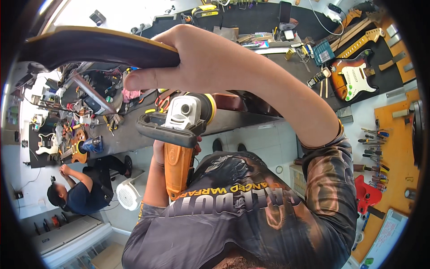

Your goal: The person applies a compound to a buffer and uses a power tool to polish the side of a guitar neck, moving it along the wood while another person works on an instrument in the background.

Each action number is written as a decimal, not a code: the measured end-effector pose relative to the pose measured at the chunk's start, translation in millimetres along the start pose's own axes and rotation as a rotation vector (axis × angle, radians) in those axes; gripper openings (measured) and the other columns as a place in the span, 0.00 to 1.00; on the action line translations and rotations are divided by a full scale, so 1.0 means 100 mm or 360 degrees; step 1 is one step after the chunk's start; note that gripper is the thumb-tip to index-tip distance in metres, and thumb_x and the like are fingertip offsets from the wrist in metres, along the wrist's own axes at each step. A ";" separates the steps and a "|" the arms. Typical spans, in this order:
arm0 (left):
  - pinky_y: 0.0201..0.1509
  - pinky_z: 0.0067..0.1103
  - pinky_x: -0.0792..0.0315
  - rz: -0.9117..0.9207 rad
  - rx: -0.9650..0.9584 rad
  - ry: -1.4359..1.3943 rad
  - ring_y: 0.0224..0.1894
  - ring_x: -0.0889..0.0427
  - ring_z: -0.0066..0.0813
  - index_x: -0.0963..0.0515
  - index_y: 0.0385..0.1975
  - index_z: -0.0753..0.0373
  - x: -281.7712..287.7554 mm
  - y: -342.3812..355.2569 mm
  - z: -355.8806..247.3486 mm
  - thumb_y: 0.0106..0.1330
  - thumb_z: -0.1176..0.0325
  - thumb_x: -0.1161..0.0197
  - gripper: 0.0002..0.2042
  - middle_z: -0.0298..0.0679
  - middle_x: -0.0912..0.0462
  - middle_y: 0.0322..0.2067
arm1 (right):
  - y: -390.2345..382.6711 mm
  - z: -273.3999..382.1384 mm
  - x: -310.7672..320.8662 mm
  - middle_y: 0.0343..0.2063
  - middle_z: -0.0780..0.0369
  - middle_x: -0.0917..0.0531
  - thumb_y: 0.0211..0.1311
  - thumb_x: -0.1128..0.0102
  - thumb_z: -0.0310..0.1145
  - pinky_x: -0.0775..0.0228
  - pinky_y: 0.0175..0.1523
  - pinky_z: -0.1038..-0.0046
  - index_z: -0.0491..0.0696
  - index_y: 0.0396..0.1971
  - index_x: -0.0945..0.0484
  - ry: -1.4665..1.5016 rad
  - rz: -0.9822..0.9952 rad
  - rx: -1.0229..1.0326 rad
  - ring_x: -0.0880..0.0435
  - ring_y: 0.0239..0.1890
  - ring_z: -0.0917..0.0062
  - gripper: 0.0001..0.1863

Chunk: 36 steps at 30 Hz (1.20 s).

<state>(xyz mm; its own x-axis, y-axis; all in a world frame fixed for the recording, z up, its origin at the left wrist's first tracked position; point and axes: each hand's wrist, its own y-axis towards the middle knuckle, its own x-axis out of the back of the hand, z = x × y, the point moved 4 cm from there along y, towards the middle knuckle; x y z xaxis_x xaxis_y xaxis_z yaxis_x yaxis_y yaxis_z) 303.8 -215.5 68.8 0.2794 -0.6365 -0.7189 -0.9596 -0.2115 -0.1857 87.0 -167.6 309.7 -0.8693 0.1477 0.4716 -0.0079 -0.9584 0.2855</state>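
Observation:
My right arm reaches across from the right. Its hand [172,60] is closed on the end of a dark, curved guitar body [103,47], seen nearly edge-on with a pale yellow rim. The thumb lies underneath and the fingertips are hidden behind it. Below, my left hand [159,150] wraps round an orange power polisher [177,163], mostly covered by the tool. The polisher has a silver head, a black loop handle [168,127] and a round yellow-edged pad [208,109] turned to the right. The pad is apart from the guitar body.
A dark workbench [251,123] curves ahead, bearing a red-brown glossy piece [228,102], red-handled pliers [165,102] and clutter. A sunburst guitar [354,78] lies at right. Screwdrivers [378,154] hang on a board. At left, another person [83,188] sits near a white stool [129,195].

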 end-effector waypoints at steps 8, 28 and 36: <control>0.46 0.39 0.15 -0.0193 -0.0104 0.0126 0.43 0.09 0.53 0.27 0.68 0.72 -0.02 -0.12 -0.35 0.67 0.33 0.47 0.45 0.62 0.14 0.50 | 0.21 -0.05 0.01 0.27 0.62 0.11 0.70 0.27 0.60 0.21 0.40 0.70 0.46 0.47 0.07 0.0162 0.0003 0.0032 0.14 0.30 0.77 0.28; 0.42 0.37 0.16 -0.0418 -0.0146 0.0356 0.42 0.10 0.53 0.30 0.70 0.72 -0.25 0.07 -0.28 0.70 0.31 0.50 0.46 0.65 0.17 0.51 | 0.44 -0.09 -0.22 0.26 0.51 0.11 0.67 0.29 0.66 0.16 0.44 0.62 0.41 0.42 0.08 -0.0040 0.0040 0.0219 0.09 0.30 0.60 0.36; 0.51 0.40 0.16 -0.0424 -0.0088 0.0289 0.47 0.10 0.57 0.26 0.66 0.75 -0.27 0.04 -0.27 0.70 0.40 0.44 0.40 0.61 0.13 0.51 | 0.41 -0.06 -0.31 0.27 0.48 0.11 0.71 0.35 0.66 0.16 0.45 0.60 0.40 0.39 0.08 -0.0031 0.0105 0.0344 0.08 0.32 0.56 0.36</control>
<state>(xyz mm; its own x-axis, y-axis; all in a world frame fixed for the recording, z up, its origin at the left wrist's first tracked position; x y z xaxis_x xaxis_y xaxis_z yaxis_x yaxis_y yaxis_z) 293.6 -219.0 106.1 0.5264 -0.6743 -0.5179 -0.8501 -0.4249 -0.3109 110.8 -213.3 301.9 -0.8548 0.0929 0.5106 0.1566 -0.8919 0.4243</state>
